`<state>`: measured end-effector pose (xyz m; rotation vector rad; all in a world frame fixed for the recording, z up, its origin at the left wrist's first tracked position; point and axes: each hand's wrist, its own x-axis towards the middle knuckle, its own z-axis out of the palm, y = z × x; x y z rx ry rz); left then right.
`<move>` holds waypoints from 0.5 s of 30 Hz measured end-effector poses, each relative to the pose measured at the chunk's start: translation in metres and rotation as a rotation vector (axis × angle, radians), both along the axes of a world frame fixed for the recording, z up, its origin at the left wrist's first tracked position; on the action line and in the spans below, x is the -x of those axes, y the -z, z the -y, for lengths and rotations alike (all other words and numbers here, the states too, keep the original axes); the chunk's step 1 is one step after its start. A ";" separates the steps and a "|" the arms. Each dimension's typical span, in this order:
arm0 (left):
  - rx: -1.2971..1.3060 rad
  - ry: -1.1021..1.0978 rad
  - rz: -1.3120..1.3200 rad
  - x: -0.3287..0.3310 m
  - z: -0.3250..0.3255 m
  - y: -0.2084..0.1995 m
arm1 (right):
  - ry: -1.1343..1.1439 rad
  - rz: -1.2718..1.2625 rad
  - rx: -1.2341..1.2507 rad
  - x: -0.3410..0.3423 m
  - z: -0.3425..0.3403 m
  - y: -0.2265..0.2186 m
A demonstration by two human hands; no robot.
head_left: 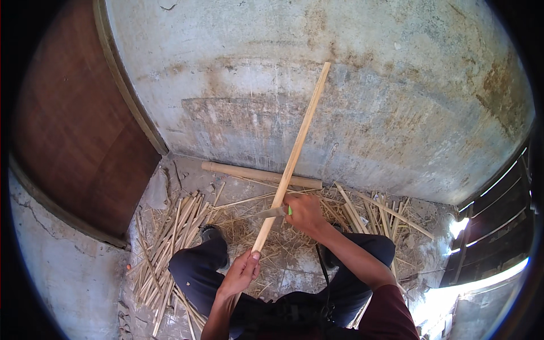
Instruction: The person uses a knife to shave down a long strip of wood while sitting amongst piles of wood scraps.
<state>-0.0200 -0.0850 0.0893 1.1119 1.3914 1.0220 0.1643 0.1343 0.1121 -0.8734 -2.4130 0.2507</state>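
Note:
A long pale bamboo strip (300, 136) slants up and away from me, its far end raised in front of the wall. Near its lower end, my left hand (241, 273) is closed around it, thumb along the top. My right hand (306, 214) grips a knife (269, 213) by a handle that shows a bit of green. The blade lies across the strip, touching or just over it, above my left hand. Most of the handle is hidden in my fingers.
Split bamboo strips (170, 255) lie heaped by my left leg, and more strips (385, 212) lie beyond my right knee. A bamboo pole (260, 174) rests along the foot of the stained wall (226, 68). A brown door (85, 124) stands at left, dark slats (493, 221) at right.

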 end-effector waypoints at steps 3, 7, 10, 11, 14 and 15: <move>-0.030 0.000 0.015 -0.002 0.000 -0.001 | 0.067 0.010 -0.031 0.002 -0.001 0.003; 0.049 -0.008 0.063 -0.005 0.012 -0.019 | 0.194 -0.149 -0.028 -0.014 -0.039 0.011; 0.116 0.059 0.107 -0.012 0.034 -0.014 | 0.555 -0.148 0.055 -0.049 -0.096 -0.010; 0.121 0.108 0.116 -0.013 0.038 -0.011 | 0.564 -0.179 -0.032 -0.056 -0.101 -0.009; 0.134 0.076 0.080 -0.011 0.038 -0.019 | 0.544 -0.193 -0.107 -0.061 -0.106 -0.002; 0.120 0.050 0.054 -0.012 0.038 -0.020 | 0.512 -0.182 -0.101 -0.062 -0.105 0.001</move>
